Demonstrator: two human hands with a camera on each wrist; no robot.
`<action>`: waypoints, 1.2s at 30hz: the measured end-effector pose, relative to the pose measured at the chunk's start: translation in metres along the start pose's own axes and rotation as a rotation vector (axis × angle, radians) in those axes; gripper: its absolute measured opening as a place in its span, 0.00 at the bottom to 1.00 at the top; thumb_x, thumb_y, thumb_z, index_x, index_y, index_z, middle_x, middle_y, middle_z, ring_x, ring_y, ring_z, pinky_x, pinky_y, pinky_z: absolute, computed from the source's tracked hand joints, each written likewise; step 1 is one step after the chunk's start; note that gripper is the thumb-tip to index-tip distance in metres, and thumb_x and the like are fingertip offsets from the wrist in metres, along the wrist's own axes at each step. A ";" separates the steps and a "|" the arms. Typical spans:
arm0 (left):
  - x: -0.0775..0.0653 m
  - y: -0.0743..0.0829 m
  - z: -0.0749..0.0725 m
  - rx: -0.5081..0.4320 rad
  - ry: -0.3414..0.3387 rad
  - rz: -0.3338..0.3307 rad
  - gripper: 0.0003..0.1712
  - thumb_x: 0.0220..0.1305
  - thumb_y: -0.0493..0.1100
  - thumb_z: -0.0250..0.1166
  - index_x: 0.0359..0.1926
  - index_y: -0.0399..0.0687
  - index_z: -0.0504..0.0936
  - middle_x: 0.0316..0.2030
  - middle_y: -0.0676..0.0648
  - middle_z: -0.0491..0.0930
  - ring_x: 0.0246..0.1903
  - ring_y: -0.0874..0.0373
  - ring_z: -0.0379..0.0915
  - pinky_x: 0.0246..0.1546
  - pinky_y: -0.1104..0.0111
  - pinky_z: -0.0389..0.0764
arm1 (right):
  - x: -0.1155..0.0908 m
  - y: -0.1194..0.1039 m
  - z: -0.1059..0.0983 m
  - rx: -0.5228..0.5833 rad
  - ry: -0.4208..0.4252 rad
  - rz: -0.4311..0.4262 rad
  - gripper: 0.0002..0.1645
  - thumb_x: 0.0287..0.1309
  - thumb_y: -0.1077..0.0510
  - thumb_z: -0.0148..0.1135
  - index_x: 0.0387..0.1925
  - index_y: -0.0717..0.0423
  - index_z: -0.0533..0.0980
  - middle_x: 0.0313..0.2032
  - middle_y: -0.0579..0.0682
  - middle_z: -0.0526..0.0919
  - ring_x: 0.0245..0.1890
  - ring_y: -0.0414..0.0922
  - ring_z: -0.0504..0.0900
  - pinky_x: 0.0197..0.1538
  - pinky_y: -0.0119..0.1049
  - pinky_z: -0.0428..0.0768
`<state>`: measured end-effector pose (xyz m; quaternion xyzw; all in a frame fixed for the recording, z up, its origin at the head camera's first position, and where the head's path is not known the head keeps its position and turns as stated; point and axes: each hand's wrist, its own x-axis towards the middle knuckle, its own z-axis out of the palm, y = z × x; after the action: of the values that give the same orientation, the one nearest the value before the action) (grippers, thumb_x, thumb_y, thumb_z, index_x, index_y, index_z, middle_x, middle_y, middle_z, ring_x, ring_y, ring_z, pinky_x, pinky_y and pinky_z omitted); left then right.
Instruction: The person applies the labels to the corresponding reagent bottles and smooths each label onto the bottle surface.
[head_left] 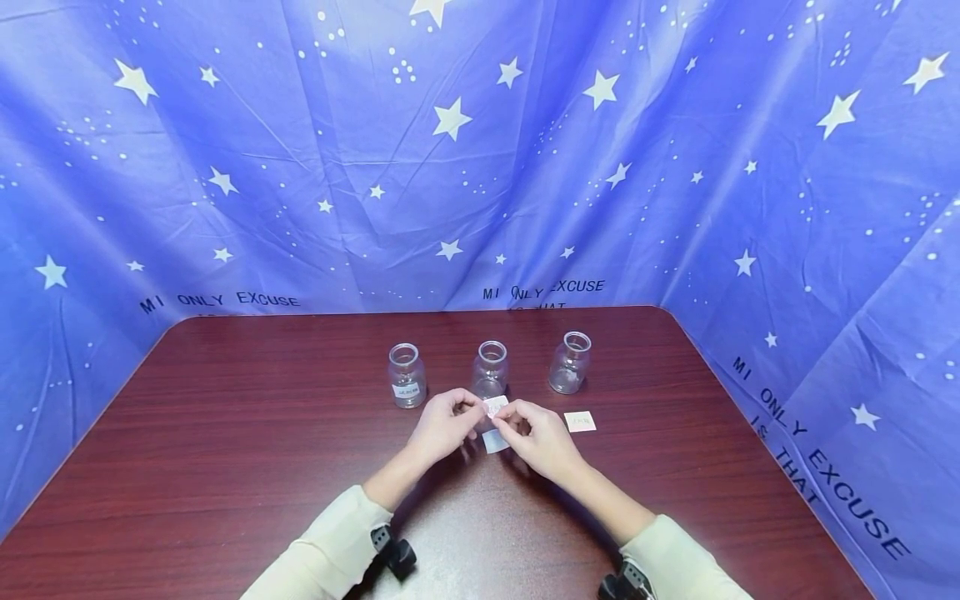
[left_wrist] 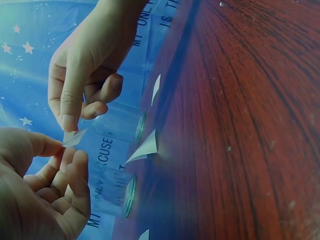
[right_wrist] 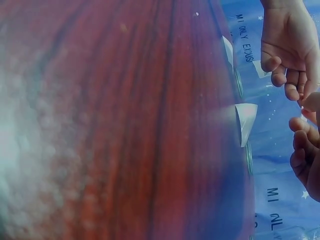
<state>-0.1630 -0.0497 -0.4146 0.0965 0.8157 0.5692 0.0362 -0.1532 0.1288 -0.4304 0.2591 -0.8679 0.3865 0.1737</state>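
Note:
Both hands meet over the table just in front of the middle glass jar (head_left: 492, 367), pinching a small white label (head_left: 496, 406) with dark marks on it. My left hand (head_left: 447, 423) holds its left side between thumb and forefinger, while my right hand (head_left: 542, 439) pinches the right side. In the left wrist view the label (left_wrist: 75, 137) appears thin and slightly bent between the fingertips. Below the hands lies a curled piece of pale paper (head_left: 495, 442), its edge lifted off the table. The right wrist view hides most of the label behind fingers.
To the left stands an open glass jar (head_left: 407, 377) with a written label (head_left: 406, 392) on its front. Another open jar (head_left: 571, 363) is at the right, and a pale written label (head_left: 580, 422) lies before it. A starry blue curtain (head_left: 480, 167) surrounds the dark red table (head_left: 262, 433).

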 end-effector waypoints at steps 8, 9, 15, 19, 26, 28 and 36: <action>0.002 0.002 -0.001 -0.006 0.045 -0.017 0.08 0.61 0.41 0.58 0.34 0.42 0.80 0.24 0.40 0.81 0.17 0.63 0.74 0.20 0.73 0.72 | 0.000 -0.001 -0.001 0.031 0.040 -0.003 0.03 0.52 0.60 0.66 0.29 0.51 0.79 0.18 0.39 0.75 0.19 0.27 0.67 0.22 0.24 0.70; 0.002 0.002 -0.002 -0.009 0.046 -0.015 0.08 0.61 0.41 0.58 0.34 0.41 0.80 0.25 0.39 0.81 0.17 0.63 0.74 0.21 0.73 0.73 | 0.001 -0.001 -0.002 0.036 0.052 0.001 0.03 0.51 0.61 0.67 0.29 0.51 0.79 0.18 0.39 0.75 0.18 0.27 0.66 0.21 0.24 0.70; 0.002 0.002 -0.004 0.008 0.023 0.008 0.08 0.62 0.41 0.58 0.34 0.40 0.80 0.25 0.35 0.80 0.18 0.63 0.74 0.19 0.75 0.70 | 0.007 0.007 -0.008 0.069 0.131 0.104 0.03 0.51 0.63 0.66 0.28 0.55 0.78 0.18 0.42 0.76 0.17 0.29 0.66 0.20 0.24 0.68; 0.003 0.000 -0.003 0.018 0.013 0.006 0.08 0.61 0.42 0.59 0.34 0.42 0.80 0.26 0.36 0.80 0.18 0.62 0.74 0.18 0.75 0.69 | 0.010 0.012 -0.009 0.095 0.095 0.222 0.02 0.53 0.60 0.65 0.29 0.55 0.80 0.19 0.43 0.77 0.19 0.32 0.68 0.23 0.24 0.68; 0.004 -0.001 -0.003 0.030 -0.003 0.012 0.07 0.61 0.42 0.59 0.34 0.44 0.80 0.26 0.35 0.79 0.19 0.61 0.74 0.15 0.74 0.67 | 0.013 0.013 -0.009 0.112 0.021 0.310 0.04 0.54 0.59 0.65 0.30 0.55 0.80 0.20 0.44 0.77 0.19 0.33 0.67 0.23 0.25 0.67; 0.004 -0.001 -0.003 0.031 -0.004 0.021 0.07 0.61 0.42 0.60 0.34 0.43 0.80 0.26 0.36 0.80 0.19 0.61 0.74 0.15 0.74 0.67 | 0.014 0.014 -0.008 0.112 0.018 0.315 0.03 0.54 0.59 0.65 0.30 0.55 0.80 0.20 0.44 0.76 0.18 0.34 0.67 0.23 0.25 0.67; 0.012 0.001 -0.002 0.103 0.026 0.075 0.05 0.56 0.39 0.65 0.32 0.41 0.79 0.24 0.47 0.81 0.19 0.66 0.72 0.25 0.74 0.76 | 0.019 0.018 -0.009 0.114 0.015 0.320 0.03 0.53 0.59 0.65 0.29 0.56 0.80 0.20 0.45 0.77 0.18 0.32 0.67 0.22 0.24 0.67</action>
<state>-0.1753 -0.0493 -0.4125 0.1214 0.8400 0.5288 -0.0009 -0.1779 0.1398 -0.4257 0.1240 -0.8734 0.4598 0.1016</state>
